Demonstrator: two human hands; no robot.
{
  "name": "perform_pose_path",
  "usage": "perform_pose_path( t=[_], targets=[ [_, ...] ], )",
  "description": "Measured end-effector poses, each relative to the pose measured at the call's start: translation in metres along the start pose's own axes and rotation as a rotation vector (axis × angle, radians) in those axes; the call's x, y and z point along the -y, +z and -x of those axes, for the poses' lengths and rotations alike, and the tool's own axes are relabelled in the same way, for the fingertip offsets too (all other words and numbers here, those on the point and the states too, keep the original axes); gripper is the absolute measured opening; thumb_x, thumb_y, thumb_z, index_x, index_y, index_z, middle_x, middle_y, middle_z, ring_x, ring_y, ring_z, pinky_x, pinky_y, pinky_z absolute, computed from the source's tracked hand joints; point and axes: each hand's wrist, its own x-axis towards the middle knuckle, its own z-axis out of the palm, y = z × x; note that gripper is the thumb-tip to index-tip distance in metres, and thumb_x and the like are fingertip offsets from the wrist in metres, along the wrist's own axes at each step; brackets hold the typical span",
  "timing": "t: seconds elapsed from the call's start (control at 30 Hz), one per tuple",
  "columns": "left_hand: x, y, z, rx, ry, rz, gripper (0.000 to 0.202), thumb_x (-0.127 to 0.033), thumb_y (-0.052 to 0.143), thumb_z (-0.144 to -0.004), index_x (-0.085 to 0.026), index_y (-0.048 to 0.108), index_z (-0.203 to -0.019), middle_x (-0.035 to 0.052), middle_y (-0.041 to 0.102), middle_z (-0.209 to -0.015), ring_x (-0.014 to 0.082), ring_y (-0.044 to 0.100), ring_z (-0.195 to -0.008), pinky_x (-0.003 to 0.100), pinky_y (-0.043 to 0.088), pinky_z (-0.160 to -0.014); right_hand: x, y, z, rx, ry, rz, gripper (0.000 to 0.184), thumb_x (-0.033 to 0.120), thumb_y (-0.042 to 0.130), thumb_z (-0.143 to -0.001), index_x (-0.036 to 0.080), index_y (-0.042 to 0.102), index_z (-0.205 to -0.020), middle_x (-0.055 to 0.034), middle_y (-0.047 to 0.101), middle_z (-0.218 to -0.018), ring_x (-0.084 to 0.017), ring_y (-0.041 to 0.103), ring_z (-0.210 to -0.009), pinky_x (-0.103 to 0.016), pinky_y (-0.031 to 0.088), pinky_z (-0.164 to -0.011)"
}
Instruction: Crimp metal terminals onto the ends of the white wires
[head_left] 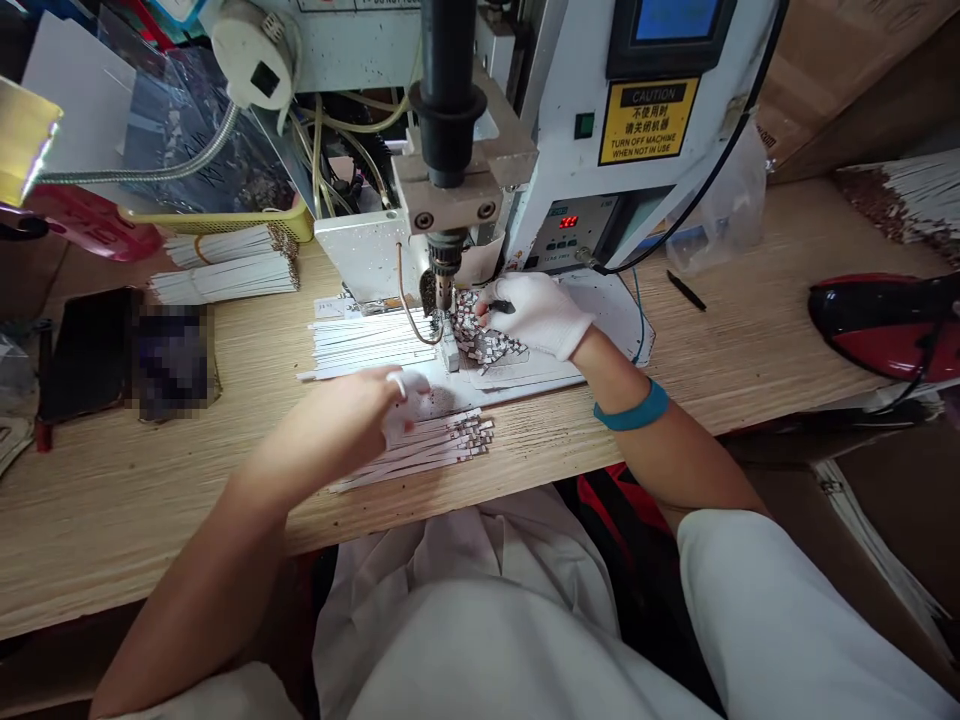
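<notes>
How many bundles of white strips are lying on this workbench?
5 bundles visible, though others may be hidden: two beside the yellow basket, one under the machine's head, one by the left hand, and one at the far right.

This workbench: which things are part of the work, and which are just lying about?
Part of the work: left hand on white strips; right hand at strip ends beside the machine head.
Lying about: phone, black pen, plastic bag, red-and-black object.
</notes>
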Motion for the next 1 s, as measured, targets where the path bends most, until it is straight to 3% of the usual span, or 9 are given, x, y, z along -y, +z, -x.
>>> perform_pose_path(
  t=[0.1,0.27,0.37,0.47,0.6,0.73,0.9,1.0],
  targets=[
    [0.017,0.001,-0.017,-0.211,-0.118,0.003,0.028,-0.016,0.047,-0.077,-0.020,0.067,-0.097,0.0064,0.066,-0.090,0.0215,0.061,-0.076,0.030,0.043,-0.064,-0.002,0.000,-0.002,0.026,0.003,0.035,0.018,0.018,0.058,-0.077,0.016,0.074,-0.083,-0.0049,0.070,-0.084,-0.019,0.062,-0.081,-0.029,0.043,-0.071],
    [0.029,0.014,-0.037,-0.393,-0.055,0.042,0.023,-0.024,0.047,-0.082,-0.017,0.067,-0.092,0.0081,0.066,-0.093,0.0227,0.060,-0.082,0.031,0.045,-0.070,-0.001,0.001,-0.003,0.078,-0.002,0.003,0.013,0.016,0.060,-0.073,0.016,0.072,-0.076,-0.0042,0.069,-0.079,-0.019,0.061,-0.079,-0.029,0.043,-0.071],
    [0.030,0.017,-0.039,-0.400,-0.060,0.057,0.019,-0.017,0.046,-0.078,-0.016,0.065,-0.081,0.0088,0.065,-0.089,0.0222,0.059,-0.079,0.032,0.045,-0.071,0.003,0.002,-0.002,0.032,0.026,-0.025,0.010,0.016,0.060,-0.073,0.016,0.070,-0.074,-0.0051,0.069,-0.079,-0.020,0.061,-0.079,-0.031,0.044,-0.072],
    [0.029,0.016,-0.039,-0.408,-0.055,0.039,0.023,-0.017,0.044,-0.079,-0.016,0.065,-0.088,0.0099,0.064,-0.091,0.0231,0.059,-0.082,0.033,0.045,-0.072,0.006,0.001,0.000,-0.014,0.121,-0.215,0.010,0.018,0.058,-0.077,0.015,0.067,-0.079,-0.0041,0.067,-0.076,-0.018,0.062,-0.071,-0.029,0.045,-0.065],
    [0.029,0.017,-0.040,-0.386,-0.029,0.024,0.024,-0.023,0.045,-0.081,-0.017,0.065,-0.093,0.0092,0.063,-0.095,0.0240,0.059,-0.086,0.034,0.046,-0.074,0.010,-0.001,0.003,0.033,0.191,-0.582,0.003,0.018,0.059,-0.079,0.015,0.059,-0.080,-0.0013,0.063,-0.070,-0.011,0.057,-0.051,-0.023,0.042,-0.046],
    [0.029,0.018,-0.043,-0.374,-0.022,0.029,0.024,-0.021,0.043,-0.083,-0.016,0.064,-0.092,0.0093,0.064,-0.097,0.0230,0.058,-0.087,0.033,0.046,-0.076,0.015,0.000,0.003,0.129,0.247,-0.791,0.007,0.015,0.063,-0.079,0.016,0.056,-0.079,0.0008,0.057,-0.060,-0.009,0.052,-0.043,-0.019,0.035,-0.034],
    [0.030,0.009,-0.037,-0.367,-0.001,0.097,0.026,-0.019,0.040,-0.084,-0.015,0.064,-0.093,0.0098,0.064,-0.093,0.0214,0.058,-0.085,0.032,0.045,-0.076,0.020,0.003,0.002,0.210,0.303,-1.016,0.014,0.011,0.066,-0.079,0.016,0.053,-0.076,-0.0009,0.058,-0.059,-0.010,0.057,-0.046,-0.021,0.049,-0.040],
    [0.032,0.002,-0.029,-0.282,0.099,0.164,0.019,-0.025,0.050,-0.081,-0.016,0.064,-0.090,0.0074,0.063,-0.091,0.0195,0.058,-0.084,0.029,0.045,-0.073,0.022,0.003,0.002,0.181,0.286,-1.032,0.014,0.009,0.066,-0.078,0.015,0.054,-0.076,-0.0009,0.058,-0.061,-0.009,0.055,-0.046,-0.019,0.046,-0.037]
  ],
)
